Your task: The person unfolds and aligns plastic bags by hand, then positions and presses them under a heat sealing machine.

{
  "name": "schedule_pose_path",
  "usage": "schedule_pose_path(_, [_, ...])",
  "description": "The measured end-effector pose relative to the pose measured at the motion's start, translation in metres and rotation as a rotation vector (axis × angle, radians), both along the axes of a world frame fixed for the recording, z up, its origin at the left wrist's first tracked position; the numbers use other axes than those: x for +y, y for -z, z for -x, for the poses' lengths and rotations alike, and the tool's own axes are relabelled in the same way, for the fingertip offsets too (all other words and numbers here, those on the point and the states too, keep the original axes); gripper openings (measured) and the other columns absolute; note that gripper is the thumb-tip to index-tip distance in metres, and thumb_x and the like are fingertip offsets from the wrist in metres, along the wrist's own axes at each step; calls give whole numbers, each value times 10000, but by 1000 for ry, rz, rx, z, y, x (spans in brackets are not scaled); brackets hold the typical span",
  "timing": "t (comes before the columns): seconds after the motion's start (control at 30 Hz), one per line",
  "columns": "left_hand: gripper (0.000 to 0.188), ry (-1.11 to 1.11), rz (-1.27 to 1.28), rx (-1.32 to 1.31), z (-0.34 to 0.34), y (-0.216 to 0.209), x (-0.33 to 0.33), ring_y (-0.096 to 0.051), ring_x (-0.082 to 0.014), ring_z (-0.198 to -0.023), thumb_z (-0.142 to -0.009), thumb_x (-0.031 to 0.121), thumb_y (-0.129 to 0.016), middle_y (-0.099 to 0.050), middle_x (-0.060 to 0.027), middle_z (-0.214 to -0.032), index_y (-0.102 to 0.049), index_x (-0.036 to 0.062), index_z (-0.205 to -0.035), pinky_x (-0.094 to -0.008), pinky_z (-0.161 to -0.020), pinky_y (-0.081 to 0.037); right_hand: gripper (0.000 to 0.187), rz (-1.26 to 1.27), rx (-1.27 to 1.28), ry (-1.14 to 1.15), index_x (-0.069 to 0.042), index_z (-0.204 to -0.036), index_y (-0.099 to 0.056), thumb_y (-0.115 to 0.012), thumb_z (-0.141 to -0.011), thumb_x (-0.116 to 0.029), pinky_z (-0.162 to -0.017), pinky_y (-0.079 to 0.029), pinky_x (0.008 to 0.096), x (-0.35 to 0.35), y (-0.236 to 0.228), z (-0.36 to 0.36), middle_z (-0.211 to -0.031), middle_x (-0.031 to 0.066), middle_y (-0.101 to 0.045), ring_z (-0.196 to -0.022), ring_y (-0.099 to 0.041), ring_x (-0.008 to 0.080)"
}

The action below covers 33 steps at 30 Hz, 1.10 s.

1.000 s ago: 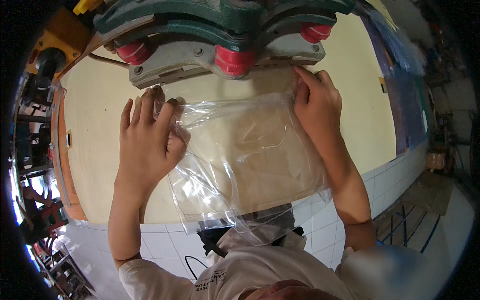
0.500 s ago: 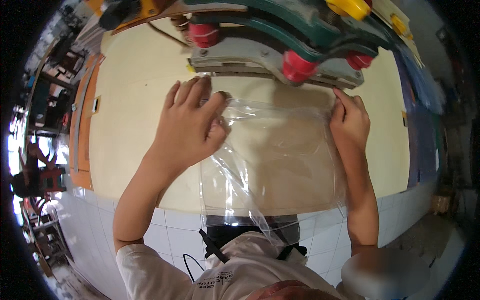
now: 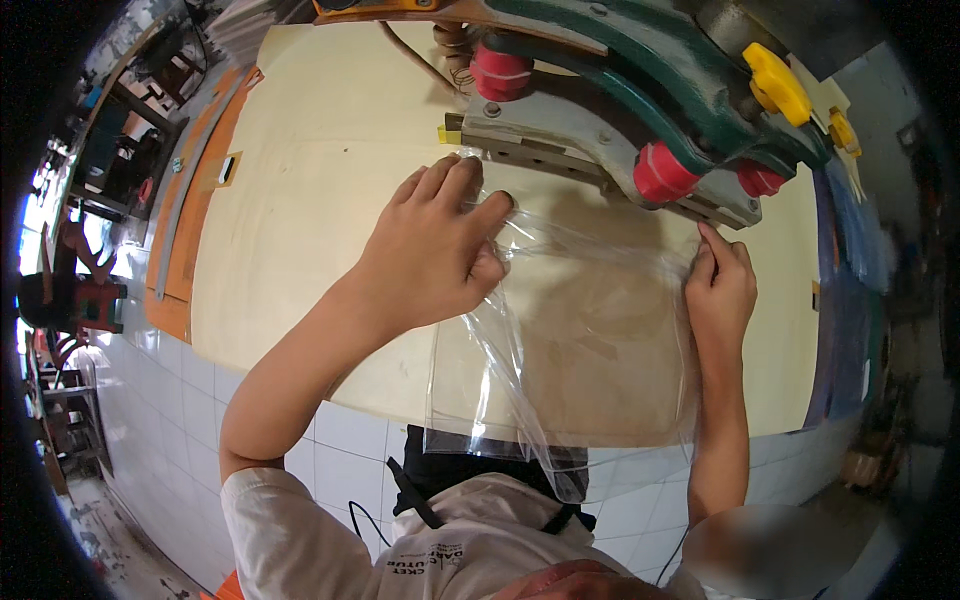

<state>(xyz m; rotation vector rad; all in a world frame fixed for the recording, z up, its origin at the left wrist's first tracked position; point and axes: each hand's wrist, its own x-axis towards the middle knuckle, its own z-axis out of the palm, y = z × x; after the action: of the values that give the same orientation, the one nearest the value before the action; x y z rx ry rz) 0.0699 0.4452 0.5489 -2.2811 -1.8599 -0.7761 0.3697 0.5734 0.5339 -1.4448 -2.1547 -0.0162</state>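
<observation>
A clear plastic sheet (image 3: 600,350), folded and creased on its left side, lies on the cream tabletop, and its near end hangs over the front edge. My left hand (image 3: 430,240) grips its far left part, thumb and fingers bent around the plastic. At the far right corner, my right hand (image 3: 722,285) pinches the sheet between thumb and forefinger. Both sets of fingertips are close to the long metal bar (image 3: 560,160) of a green press (image 3: 590,75). Whether the sheet's far edge reaches beneath the bar is hard to make out.
Red knobs (image 3: 665,172) and a yellow wing knob (image 3: 777,85) stick out from the press. A metal strip (image 3: 185,205) lies on the orange-brown board (image 3: 170,310) at the left. Blue plastic sheeting (image 3: 850,240) hangs along the right side. White floor tiles (image 3: 345,435) show below.
The view has shifted and turned slightly, so press, table and hands appear farther right and a little lower. Both hands keep their hold on the plastic sheet near the bar.
</observation>
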Motion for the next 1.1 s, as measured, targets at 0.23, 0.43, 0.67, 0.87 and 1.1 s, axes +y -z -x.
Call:
schedule_pose_path(0.23, [441, -10, 107, -22, 1, -4, 0, -540, -453, -1146, -712, 196, -562, -541, -282, -1218, -589, 50, -1128, -516, -991, -467, 306, 0, 1, -5, -84, -1161, -726, -566, -899, -88, -709, -516, 443, 0, 0, 1, -866, 162, -611, -768, -636, 344])
schedule_pose_path(0.43, [334, 11, -4, -26, 1, -3, 1, -554, -392, -990, -714, 178, -594, -537, -236, -1059, -604, 53, -1024, -484, -867, -479, 304, -4, -25, -3, -89, -1164, -723, -568, -902, -88, -713, -518, 450, 2, 0, -1, -893, 164, -623, -783, -644, 352])
schedule_pose_path(0.67, [418, -7, 83, -7, 0, -4, 2, -551, -452, -1081, -715, 181, -567, -531, -264, -1165, -575, 45, -1110, -521, -940, -480, 297, 14, -20, 0, -86, -1169, -716, -566, -913, -98, -721, -518, 453, 0, 0, -2, -913, 164, -625, -799, -647, 353])
schedule_pose_path(0.87, [392, -8, 55, 7, 2, 0, 1, -550, -425, -1068, -714, 192, -581, -528, -254, -1123, -584, 52, -1081, -505, -944, -468, 302, 30, -32, -4, -84, -1178, -712, -566, -914, -97, -717, -514, 455, -1, -1, 1, -907, 163, -615, -791, -642, 354])
schedule_pose_path(1.1, [367, 8, 6, 35, 0, -3, 5, -548, -397, -1053, -715, 212, -591, -525, -245, -1066, -595, 61, -1050, -521, -958, -442, 304, 34, -18, 8, -78, -1180, -711, -564, -914, -99, -721, -512, 455, 1, -3, -2, -898, 166, -607, -788, -638, 350])
